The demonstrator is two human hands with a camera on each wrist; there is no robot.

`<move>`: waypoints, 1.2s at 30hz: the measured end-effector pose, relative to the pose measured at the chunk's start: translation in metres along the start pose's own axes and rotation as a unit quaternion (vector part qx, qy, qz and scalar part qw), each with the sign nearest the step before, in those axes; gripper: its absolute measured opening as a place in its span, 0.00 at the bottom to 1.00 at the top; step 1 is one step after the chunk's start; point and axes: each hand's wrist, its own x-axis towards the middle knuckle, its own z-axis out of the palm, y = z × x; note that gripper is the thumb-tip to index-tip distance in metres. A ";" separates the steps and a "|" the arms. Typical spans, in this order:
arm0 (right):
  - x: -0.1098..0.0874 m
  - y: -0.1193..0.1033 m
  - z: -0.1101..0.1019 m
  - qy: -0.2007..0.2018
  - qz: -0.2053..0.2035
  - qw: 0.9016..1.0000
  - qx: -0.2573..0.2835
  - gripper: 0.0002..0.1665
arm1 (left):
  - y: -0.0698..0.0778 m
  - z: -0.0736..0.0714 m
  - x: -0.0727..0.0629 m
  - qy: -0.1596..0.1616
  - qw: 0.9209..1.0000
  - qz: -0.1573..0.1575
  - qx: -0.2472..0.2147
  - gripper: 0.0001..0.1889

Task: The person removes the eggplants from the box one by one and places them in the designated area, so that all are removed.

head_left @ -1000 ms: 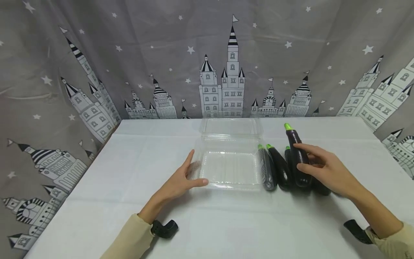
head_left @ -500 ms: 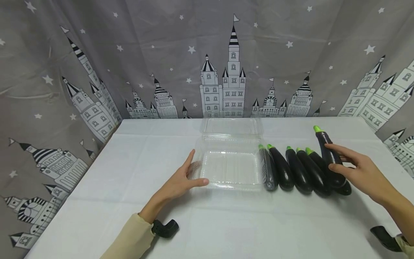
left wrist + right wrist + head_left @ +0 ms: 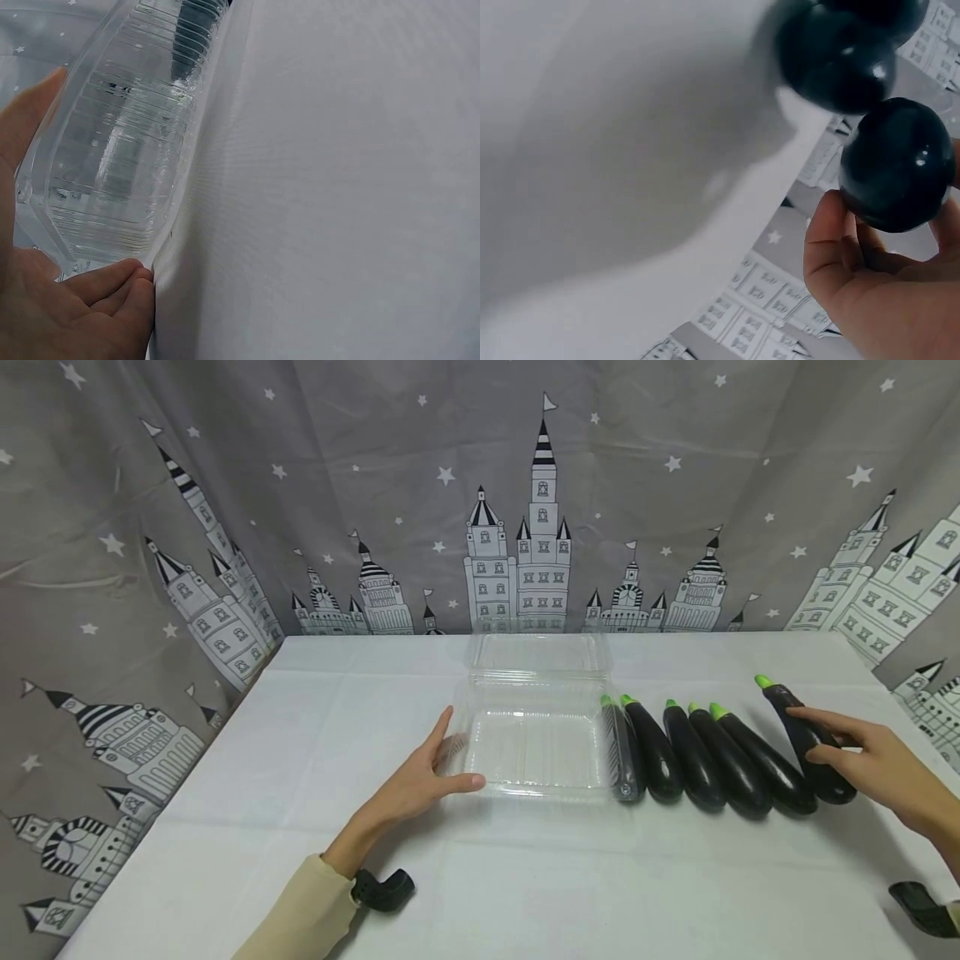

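My right hand [image 3: 873,756] holds a dark eggplant [image 3: 801,735] with a green stem end at the right end of a row. In the right wrist view, thumb and fingers curl round the round end of this eggplant [image 3: 896,165]. Several more eggplants [image 3: 693,756] lie side by side to its left. A clear plastic clamshell container [image 3: 536,789] stands open at the table's middle, lid [image 3: 536,652] folded back. At its front left corner my left hand [image 3: 408,785] rests with thumb and forefinger spread; the left wrist view shows the fingertips [image 3: 131,274] against the container's edge.
The leftmost eggplant [image 3: 622,760] lies at the container's right side, seen partly through ridged plastic. A white cloth covers the table [image 3: 540,877]. Behind it hangs a grey curtain [image 3: 360,460] printed with castles and stars.
My right hand has carried the eggplant rightward and lowered it to the right end of the row. More of the other eggplants now show. My left hand and the container stay where they were.
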 end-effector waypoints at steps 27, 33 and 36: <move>-0.002 0.017 0.005 -0.077 0.014 0.997 0.008 0.42 | 0.002 0.001 0.000 0.000 1.000 -0.006 -0.002 0.62; 0.000 0.020 0.006 -0.081 0.017 0.997 0.008 0.42 | -0.001 0.000 0.000 0.000 1.000 -0.001 -0.006 0.61; -0.001 0.022 0.007 -0.072 0.022 0.997 0.008 0.41 | -0.002 0.000 0.000 0.000 1.000 0.002 -0.009 0.61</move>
